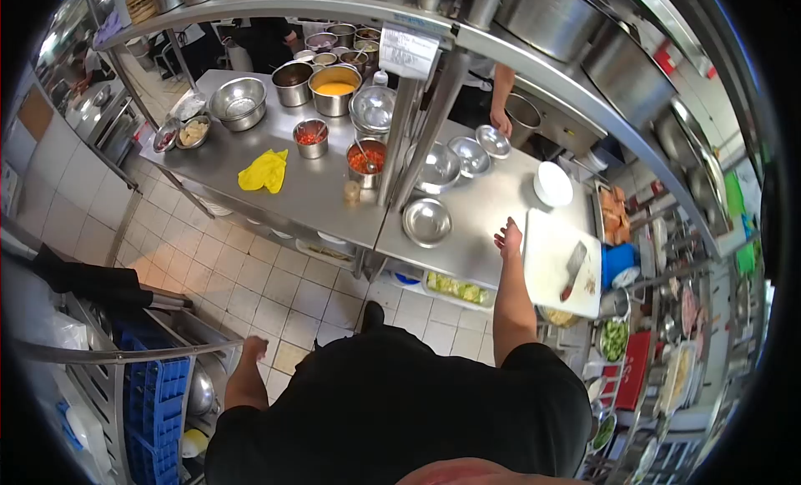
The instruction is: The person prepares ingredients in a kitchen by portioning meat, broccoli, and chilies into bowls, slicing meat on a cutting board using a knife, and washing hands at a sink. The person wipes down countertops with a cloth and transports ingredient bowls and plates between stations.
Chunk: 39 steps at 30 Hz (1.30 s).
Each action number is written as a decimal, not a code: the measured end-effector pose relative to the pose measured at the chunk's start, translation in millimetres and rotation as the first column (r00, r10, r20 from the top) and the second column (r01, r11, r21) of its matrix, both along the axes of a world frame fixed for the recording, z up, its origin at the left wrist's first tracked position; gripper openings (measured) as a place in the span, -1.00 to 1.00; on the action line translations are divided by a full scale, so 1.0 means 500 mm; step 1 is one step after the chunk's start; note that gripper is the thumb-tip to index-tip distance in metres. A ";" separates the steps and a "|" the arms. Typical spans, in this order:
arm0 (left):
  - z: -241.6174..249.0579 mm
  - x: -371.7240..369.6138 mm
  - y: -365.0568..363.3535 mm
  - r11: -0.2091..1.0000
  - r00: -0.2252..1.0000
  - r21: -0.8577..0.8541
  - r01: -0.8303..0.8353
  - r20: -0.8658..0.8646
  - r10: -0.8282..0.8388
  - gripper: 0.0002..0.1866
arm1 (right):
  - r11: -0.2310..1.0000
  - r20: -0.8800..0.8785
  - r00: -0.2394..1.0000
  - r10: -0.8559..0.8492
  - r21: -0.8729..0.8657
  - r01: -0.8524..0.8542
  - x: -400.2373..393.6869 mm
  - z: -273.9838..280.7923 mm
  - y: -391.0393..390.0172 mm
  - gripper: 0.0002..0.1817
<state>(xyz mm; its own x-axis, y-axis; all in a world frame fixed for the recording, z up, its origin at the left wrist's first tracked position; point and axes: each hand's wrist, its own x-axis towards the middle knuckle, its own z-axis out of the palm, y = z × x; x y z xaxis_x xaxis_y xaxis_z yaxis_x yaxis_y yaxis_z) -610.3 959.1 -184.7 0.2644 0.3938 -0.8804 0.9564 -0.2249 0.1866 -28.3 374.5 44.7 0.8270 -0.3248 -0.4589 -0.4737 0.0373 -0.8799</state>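
Observation:
My right hand (508,239) is over the steel counter with its fingers apart and nothing in them. Just beside it is a white cutting board (542,268), on which lie a cleaver (574,268) with a red-brown handle and some small scraps. A shallow metal bowl (426,223) is left of this hand, and a white bowl (552,184) sits beyond it. My left hand (255,348) hangs low at my side, near the end of a metal rail (167,354); its fingers are loosely bent, with nothing visible in them.
On the counter (334,205) stand a yellow cloth (264,171), a pot of orange liquid (335,88) and containers of chopped red pieces (311,138). Another person's hand (500,122) touches a metal bowl (492,141) across the counter. Posts (428,126) hold an overhead shelf. Blue crates (156,410) stand at left.

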 end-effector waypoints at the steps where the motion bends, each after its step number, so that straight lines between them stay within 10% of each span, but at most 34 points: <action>1: -0.007 -0.015 -0.001 0.996 0.996 0.000 0.092 0.000 -0.092 -0.72 | 0.998 -0.022 1.000 0.000 -0.062 -0.001 0.054 0.020 0.010 -0.41; 6: 0.029 0.083 -0.029 0.994 0.993 0.047 -0.102 0.069 0.099 -0.56 | 0.968 -0.144 0.961 0.237 -0.053 -0.246 0.294 0.045 0.123 -0.17; 9: 0.047 0.178 -0.024 0.975 0.931 0.213 0.059 0.341 -0.131 -0.69 | 0.981 -0.010 0.981 0.192 0.027 -0.191 0.442 -0.103 0.143 -0.48; 10: 0.114 0.235 -0.057 0.952 0.901 0.149 -0.267 0.389 0.191 -0.72 | 0.986 0.032 0.987 0.158 -0.051 -0.157 0.457 -0.101 0.138 -0.62; 14: 0.200 0.359 -0.064 0.922 0.739 0.034 -0.385 0.611 0.285 -0.70 | 0.898 0.211 0.962 0.176 -0.435 -0.069 0.369 -0.042 0.013 -0.79; 15: 0.199 0.368 -0.058 0.910 0.696 0.000 -0.414 0.644 0.317 -0.70 | 0.961 0.279 0.959 0.043 -0.274 0.037 0.328 -0.017 -0.014 -0.73; 23: 0.158 0.345 -0.070 0.935 0.889 0.021 -0.354 0.316 0.330 -0.76 | 0.887 0.100 0.914 0.392 -0.303 -0.348 0.258 0.272 0.152 -0.61; 25: 0.157 0.332 -0.080 0.911 0.878 -0.004 -0.412 0.265 0.398 -0.78 | 0.808 0.065 0.923 0.379 -0.510 -0.295 0.325 0.279 0.180 -0.50; 26: 0.157 0.332 -0.079 0.903 0.870 -0.008 -0.431 0.264 0.417 -0.78 | 0.403 0.075 0.894 0.441 -0.907 -0.123 0.416 0.182 0.141 -0.41; 29: 0.107 0.331 -0.016 0.959 0.895 0.121 -0.257 0.403 0.189 -0.81 | 0.017 -0.068 0.923 0.380 -0.997 -0.081 0.465 0.089 0.080 -0.37; 30: 0.035 0.302 0.033 0.727 0.660 0.614 0.307 0.414 -0.627 -0.76 | -0.063 -0.227 0.914 0.338 -0.974 -0.218 0.467 0.088 0.073 -0.43; 32: 0.189 0.383 -0.016 0.923 0.849 0.347 -0.169 0.527 -0.043 -0.69 | -0.209 -0.389 0.882 0.266 -0.916 -0.342 0.474 0.068 0.034 -0.53; 35: 0.318 0.462 -0.004 0.812 0.730 0.507 -0.289 0.665 -0.156 -0.70 | -0.163 -0.340 0.893 0.295 -0.939 -0.304 0.430 0.067 0.036 -0.63; 39: 0.385 0.558 0.054 0.804 0.638 0.425 -0.416 0.767 -0.076 -0.76 | -0.240 -0.279 0.868 0.411 -0.952 -0.193 0.425 0.092 0.051 -0.04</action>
